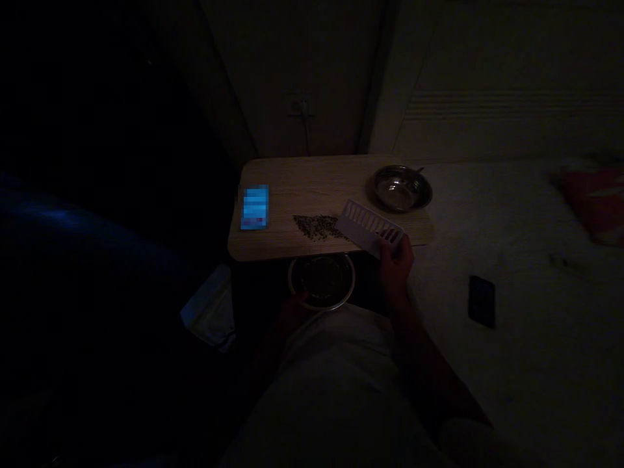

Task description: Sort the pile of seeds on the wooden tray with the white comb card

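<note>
My right hand (397, 260) is closed on the lower right corner of a pale flat plate with a row of slots (358, 234). The plate is tilted over the table, its left end by a spread of small dark grains or seeds (319, 227). Just below the table's front edge is a round metal bowl (351, 292), dark inside; what it contains cannot be made out. My left hand (295, 305) grips the bowl's lower left rim, its fingers mostly lost in shadow.
A small wooden table (283, 175) carries a lit, blurred screen (254, 207) at left and a shiny metal bowl (402, 190) at right. A dark phone (481, 301) lies on the pale surface to the right, with red cloth-like material (592, 198) beyond. A pale bag-like object (209, 309) sits lower left.
</note>
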`<state>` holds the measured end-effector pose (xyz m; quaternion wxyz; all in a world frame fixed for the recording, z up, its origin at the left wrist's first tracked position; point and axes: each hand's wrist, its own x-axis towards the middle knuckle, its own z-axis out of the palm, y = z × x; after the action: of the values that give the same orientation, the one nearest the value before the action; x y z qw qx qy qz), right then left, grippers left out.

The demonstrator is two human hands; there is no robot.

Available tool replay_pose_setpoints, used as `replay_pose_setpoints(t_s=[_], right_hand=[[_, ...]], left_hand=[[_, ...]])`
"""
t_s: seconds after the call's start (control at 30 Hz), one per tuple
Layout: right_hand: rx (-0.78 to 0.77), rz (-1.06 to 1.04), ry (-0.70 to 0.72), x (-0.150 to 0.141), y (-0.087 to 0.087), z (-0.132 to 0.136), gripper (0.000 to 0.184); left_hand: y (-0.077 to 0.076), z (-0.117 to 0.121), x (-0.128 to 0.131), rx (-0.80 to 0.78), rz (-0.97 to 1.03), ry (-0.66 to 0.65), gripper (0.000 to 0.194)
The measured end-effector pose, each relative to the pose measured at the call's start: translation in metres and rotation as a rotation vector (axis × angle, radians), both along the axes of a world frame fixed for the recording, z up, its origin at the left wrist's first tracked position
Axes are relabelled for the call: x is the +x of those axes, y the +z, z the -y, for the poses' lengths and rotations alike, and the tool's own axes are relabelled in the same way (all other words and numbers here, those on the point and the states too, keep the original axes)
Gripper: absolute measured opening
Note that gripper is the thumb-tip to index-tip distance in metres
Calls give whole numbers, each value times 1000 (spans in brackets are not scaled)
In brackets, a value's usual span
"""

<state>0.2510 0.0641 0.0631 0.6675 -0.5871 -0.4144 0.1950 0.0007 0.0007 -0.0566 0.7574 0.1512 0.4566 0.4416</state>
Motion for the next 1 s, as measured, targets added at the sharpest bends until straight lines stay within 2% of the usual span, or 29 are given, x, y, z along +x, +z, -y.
replay_pose_setpoints(t_s=[0.1, 0.23, 0.43, 0.63, 0.83, 1.0], right_hand=[[7, -20, 19, -1, 1, 1, 17], [17, -10, -8, -1, 3, 2, 16], [-7, -34, 74, -3, 6, 4, 18], [-4, -61, 55, -2, 7, 5, 15], [3, -93, 79, -1, 9, 8, 16], [-9, -70, 88, 1, 8, 8, 16]], left_hand=[[7, 3, 0, 5, -85, 50, 26], [15, 3, 3, -17, -36, 12, 26], [11, 3, -1, -43, -84, 26, 29], [14, 8, -3, 3, -126, 98, 27], [21, 4, 4, -52, -89, 29, 31], [16, 5, 1, -32, -71, 34, 37]])
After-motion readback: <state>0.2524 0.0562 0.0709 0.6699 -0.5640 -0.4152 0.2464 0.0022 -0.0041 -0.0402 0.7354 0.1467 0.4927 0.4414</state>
